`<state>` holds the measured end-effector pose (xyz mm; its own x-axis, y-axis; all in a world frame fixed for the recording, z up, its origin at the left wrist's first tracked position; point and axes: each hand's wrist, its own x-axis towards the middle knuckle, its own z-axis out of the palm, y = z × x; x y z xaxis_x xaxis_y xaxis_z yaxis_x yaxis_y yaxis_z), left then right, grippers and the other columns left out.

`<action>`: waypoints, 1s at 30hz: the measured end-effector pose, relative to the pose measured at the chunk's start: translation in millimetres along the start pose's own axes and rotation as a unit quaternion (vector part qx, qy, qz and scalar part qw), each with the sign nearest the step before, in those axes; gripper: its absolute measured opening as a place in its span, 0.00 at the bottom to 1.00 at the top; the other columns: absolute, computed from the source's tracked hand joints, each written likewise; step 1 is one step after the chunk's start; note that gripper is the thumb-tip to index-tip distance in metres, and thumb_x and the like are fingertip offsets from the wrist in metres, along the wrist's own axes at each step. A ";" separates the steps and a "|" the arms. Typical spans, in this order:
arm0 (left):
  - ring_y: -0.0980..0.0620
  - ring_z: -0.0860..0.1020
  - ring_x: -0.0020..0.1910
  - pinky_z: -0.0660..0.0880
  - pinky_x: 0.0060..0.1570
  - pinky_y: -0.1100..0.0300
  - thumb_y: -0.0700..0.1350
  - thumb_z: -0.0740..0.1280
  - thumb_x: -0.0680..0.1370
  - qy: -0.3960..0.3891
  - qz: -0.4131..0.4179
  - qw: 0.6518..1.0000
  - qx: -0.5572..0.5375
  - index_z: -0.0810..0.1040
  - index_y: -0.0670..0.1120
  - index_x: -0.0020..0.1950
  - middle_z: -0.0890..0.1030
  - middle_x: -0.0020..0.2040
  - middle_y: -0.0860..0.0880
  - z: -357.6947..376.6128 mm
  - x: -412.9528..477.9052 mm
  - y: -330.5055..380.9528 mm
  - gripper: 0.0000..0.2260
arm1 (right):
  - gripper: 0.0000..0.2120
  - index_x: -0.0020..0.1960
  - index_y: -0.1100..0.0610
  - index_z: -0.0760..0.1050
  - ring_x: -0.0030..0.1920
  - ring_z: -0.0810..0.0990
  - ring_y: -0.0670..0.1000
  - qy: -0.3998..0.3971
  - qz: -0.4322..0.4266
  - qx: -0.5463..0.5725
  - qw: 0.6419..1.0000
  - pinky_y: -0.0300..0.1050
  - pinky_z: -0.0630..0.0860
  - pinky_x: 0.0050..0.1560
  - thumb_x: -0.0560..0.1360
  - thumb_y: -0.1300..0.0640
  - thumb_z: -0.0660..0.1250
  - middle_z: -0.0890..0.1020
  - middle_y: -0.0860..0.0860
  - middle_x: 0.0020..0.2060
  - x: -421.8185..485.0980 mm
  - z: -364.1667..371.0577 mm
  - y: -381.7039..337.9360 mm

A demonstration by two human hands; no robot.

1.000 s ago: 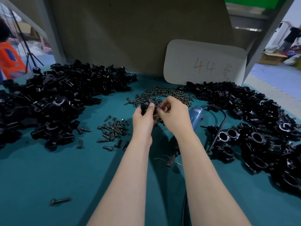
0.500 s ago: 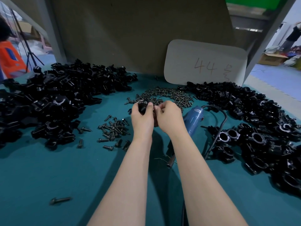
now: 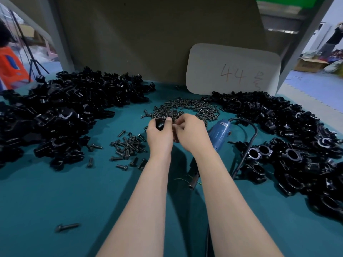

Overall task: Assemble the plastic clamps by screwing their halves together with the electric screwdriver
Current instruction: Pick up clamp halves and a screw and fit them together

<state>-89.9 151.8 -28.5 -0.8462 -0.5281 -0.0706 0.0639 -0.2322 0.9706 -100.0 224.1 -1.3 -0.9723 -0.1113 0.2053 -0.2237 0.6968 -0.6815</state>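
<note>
The clamp [image 3: 160, 123] is at the centre of the frame. The left hand [image 3: 159, 139] has its fingers clamped around it. The right hand [image 3: 193, 135] is close beside, fingers curled together; whether they pinch anything I cannot tell. The screwdriver [image 3: 219, 133] lies just right of it on the green table [image 3: 55, 191], with loose screws [image 3: 185, 107] behind the hands.

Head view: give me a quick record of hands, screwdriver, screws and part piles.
left hand: grips a black clamp piece
right hand: fingers curled beside it; contents hidden
electric screwdriver: lying on the table, right of the hands, untouched
large screw heap: beyond the hands
small screw heap: left of the hands
black part piles: left pile, right pile
</note>
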 end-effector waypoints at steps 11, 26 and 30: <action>0.46 0.80 0.54 0.76 0.60 0.51 0.46 0.64 0.81 -0.026 -0.055 0.996 -0.061 0.75 0.44 0.53 0.81 0.54 0.43 0.7 -0.8 4.1 0.06 | 0.03 0.44 0.53 0.76 0.34 0.72 0.38 0.018 -0.056 0.018 0.998 0.21 0.65 0.34 0.76 0.59 0.67 0.74 0.41 0.33 0.8 -9.0 3.9; 0.54 0.76 0.46 0.71 0.41 0.66 0.46 0.64 0.81 -0.027 0.036 0.999 -0.007 0.75 0.47 0.51 0.79 0.48 0.50 3.0 -4.3 3.1 0.04 | 0.19 0.39 0.61 0.75 0.37 0.79 0.56 0.070 0.014 -0.028 0.997 0.48 0.76 0.41 0.81 0.49 0.59 0.80 0.57 0.35 0.6 8.8 4.2; 0.55 0.76 0.49 0.71 0.45 0.65 0.46 0.63 0.81 -0.035 0.060 0.998 0.014 0.74 0.50 0.53 0.79 0.49 0.52 6.4 -5.4 3.5 0.03 | 0.23 0.33 0.59 0.71 0.34 0.75 0.54 0.059 0.021 0.003 0.998 0.45 0.72 0.38 0.82 0.49 0.55 0.76 0.54 0.31 0.5 -0.1 3.3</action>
<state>-88.5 159.0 -23.2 -0.8681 -0.4925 0.0611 0.1521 -0.1470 0.9774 -101.2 226.4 -3.3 -0.9662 0.0021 0.2578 -0.1841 0.6944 -0.6956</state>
